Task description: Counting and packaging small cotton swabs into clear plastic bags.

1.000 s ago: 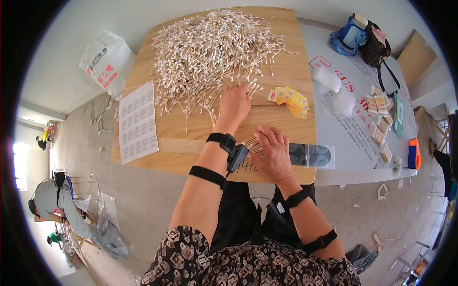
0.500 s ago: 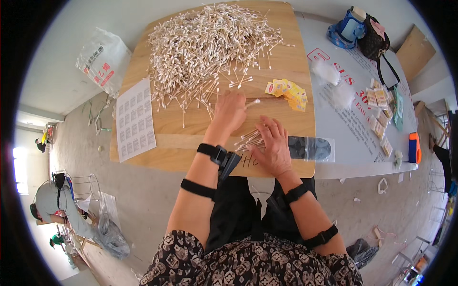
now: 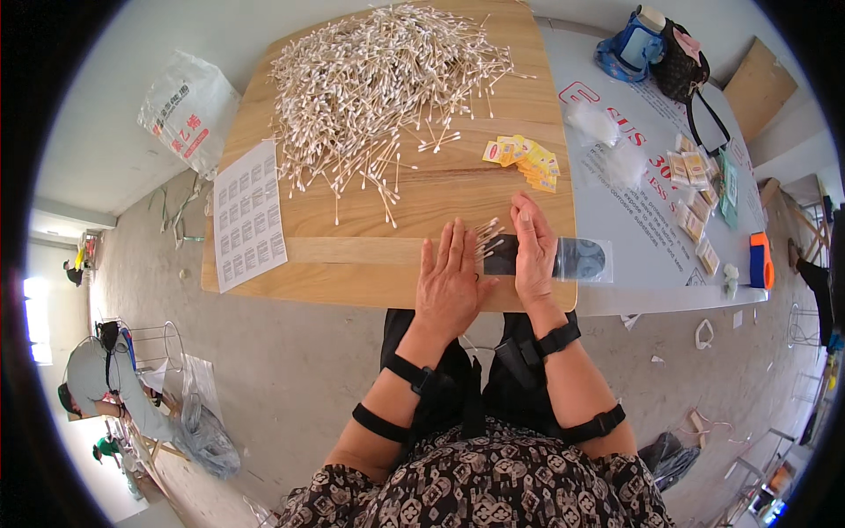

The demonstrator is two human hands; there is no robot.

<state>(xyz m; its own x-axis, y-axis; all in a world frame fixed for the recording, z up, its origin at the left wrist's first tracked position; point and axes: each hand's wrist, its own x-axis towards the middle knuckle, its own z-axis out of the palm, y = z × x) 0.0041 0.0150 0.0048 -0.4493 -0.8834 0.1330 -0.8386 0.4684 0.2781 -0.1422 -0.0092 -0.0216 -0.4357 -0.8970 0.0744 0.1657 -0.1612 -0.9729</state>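
Note:
Near the front edge of the wooden table, my left hand lies flat with fingers stretched out. My right hand stands on its side just to the right, fingers extended and palm turned toward the left. Between the two hands a small bunch of cotton swabs shows its tips; the rest is hidden under my left hand. A dark strip partly in a clear plastic sleeve passes beneath my right hand. Beyond, a large heap of cotton swabs covers the back of the table.
Small yellow packets lie right of the heap, and a printed white sheet at the left. On the grey sheet-covered surface to the right are small packs, an orange-and-blue tape dispenser and bags.
My left hand has come back from the heap's edge and flattened over the small bunch. My right hand has shifted right and turned onto its side.

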